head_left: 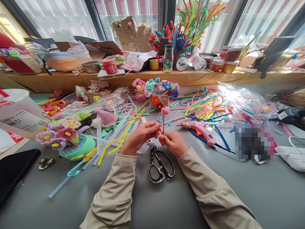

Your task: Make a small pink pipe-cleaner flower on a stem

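Observation:
My left hand (143, 135) is closed in a pinch at the middle of the table; what lies between its fingertips is too small to make out. Close beside it, my right hand (175, 143) grips small scissors (163, 122), their thin metal blades pointing up. A fluffy pink piece (165, 110) shows at the blade tips; I cannot tell whether a stem joins it to my left fingers. Below both hands, large black-handled scissors (159, 165) lie on the grey table. To the right lies a pink glue gun (199, 128) with a black cord.
Pipe-cleaner flowers stand in a twine-wrapped box (159, 101) ahead. Loose pipe cleaners (209, 105) spread at right. Glue sticks (98, 133), a green flower basket (78, 148), a plastic cup (21, 117) and a black phone (17, 171) are at left. A glass bottle (168, 58) stands on the ledge.

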Motion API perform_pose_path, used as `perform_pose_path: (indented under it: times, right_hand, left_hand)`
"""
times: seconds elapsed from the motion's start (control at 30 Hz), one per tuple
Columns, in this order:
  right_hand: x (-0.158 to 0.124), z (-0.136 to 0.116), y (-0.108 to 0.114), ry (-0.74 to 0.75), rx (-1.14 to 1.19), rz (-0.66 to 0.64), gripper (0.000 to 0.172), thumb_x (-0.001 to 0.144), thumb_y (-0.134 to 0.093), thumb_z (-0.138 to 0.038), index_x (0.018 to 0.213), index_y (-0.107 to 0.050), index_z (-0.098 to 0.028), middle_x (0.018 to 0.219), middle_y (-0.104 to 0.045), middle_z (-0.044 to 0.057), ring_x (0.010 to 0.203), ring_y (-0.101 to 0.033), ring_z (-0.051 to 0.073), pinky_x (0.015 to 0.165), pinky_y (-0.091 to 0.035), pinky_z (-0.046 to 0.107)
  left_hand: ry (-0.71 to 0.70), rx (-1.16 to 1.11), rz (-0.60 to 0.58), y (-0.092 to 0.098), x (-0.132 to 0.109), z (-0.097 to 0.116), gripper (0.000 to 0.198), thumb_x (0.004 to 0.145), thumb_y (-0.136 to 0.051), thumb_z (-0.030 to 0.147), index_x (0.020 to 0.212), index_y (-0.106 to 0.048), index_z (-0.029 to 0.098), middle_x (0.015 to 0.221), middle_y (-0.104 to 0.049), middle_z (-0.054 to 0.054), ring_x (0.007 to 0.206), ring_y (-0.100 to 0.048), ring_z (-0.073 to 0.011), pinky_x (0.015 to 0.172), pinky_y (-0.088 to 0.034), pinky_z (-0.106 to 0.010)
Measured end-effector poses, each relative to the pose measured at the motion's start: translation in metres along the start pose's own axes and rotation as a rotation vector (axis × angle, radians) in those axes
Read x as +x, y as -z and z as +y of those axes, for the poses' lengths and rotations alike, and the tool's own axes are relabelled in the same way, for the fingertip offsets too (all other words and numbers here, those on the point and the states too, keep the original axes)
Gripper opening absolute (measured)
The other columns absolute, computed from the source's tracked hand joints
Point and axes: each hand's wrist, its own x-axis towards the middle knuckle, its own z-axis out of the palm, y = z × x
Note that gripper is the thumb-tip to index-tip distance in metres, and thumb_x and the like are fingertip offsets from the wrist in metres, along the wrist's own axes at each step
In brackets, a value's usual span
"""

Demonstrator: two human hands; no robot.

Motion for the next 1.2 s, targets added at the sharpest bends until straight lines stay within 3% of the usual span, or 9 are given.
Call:
perform_pose_path:
  times: [0.47, 0.73, 0.9, 1.07, 1.2]
  right_hand:
    - [0.0021, 0.0053, -0.0015, -0.018, 0.02, 0.018, 0.051, 0.078, -0.03, -0.047, 0.039, -0.041, -0.016, 0.04, -0.043, -0.002, 0.042, -0.038, 0.006, 0.047, -0.03, 0.019]
    - [0.0027, 0.0046, 0.0023, -0.107, 0.131, 0.098, 0.054, 0.075, -0.029, -0.055, 0.041, -0.044, -0.015, 0.041, -0.039, -0.003, 0.043, -0.037, 0.007, 0.047, -0.029, 0.02]
    - [0.0035, 0.0033, 0.0052, -0.161, 0.218, 0.139, 0.052, 0.074, -0.032, -0.054, 0.047, -0.053, -0.015, 0.04, -0.036, -0.003, 0.042, -0.034, 0.007, 0.044, -0.026, 0.02]
    - [0.0041, 0.0044, 0.005, -0.197, 0.24, 0.158, 0.039, 0.07, -0.044, -0.048, 0.063, -0.061, -0.014, 0.042, -0.036, -0.004, 0.042, -0.032, 0.006, 0.043, -0.023, 0.02]
    - [0.0046, 0.0088, 0.0052, -0.263, 0.396, 0.178, 0.038, 0.068, -0.047, -0.048, 0.067, -0.061, -0.012, 0.04, -0.027, -0.007, 0.038, -0.023, 0.004, 0.038, -0.017, 0.02]
  left_hand:
    - [-0.061, -0.062, -0.009, -0.0012, -0.0017, 0.0017, 0.016, 0.071, -0.05, 0.026, 0.063, -0.053, 0.013, 0.058, -0.045, 0.0, 0.054, -0.041, -0.0074, 0.054, -0.032, -0.021]
    - [-0.052, -0.076, 0.005, 0.0003, -0.0006, 0.0011, 0.017, 0.072, -0.049, 0.027, 0.064, -0.054, 0.013, 0.058, -0.046, 0.001, 0.053, -0.04, -0.0066, 0.054, -0.032, -0.021]
    - [-0.053, -0.03, 0.114, 0.0002, 0.0005, -0.0001, 0.013, 0.067, -0.055, 0.028, 0.068, -0.056, 0.014, 0.062, -0.05, 0.001, 0.055, -0.041, -0.0059, 0.053, -0.031, -0.02]
    - [-0.114, 0.066, 0.226, -0.0027, 0.002, 0.0012, 0.011, 0.061, -0.061, 0.023, 0.065, -0.055, 0.015, 0.061, -0.049, 0.003, 0.055, -0.041, -0.0055, 0.053, -0.032, -0.02]
    - [-0.263, 0.291, 0.402, -0.0011, 0.0057, -0.0022, 0.011, 0.063, -0.059, 0.025, 0.066, -0.054, 0.016, 0.071, -0.054, 0.001, 0.062, -0.047, -0.0084, 0.056, -0.036, -0.022]
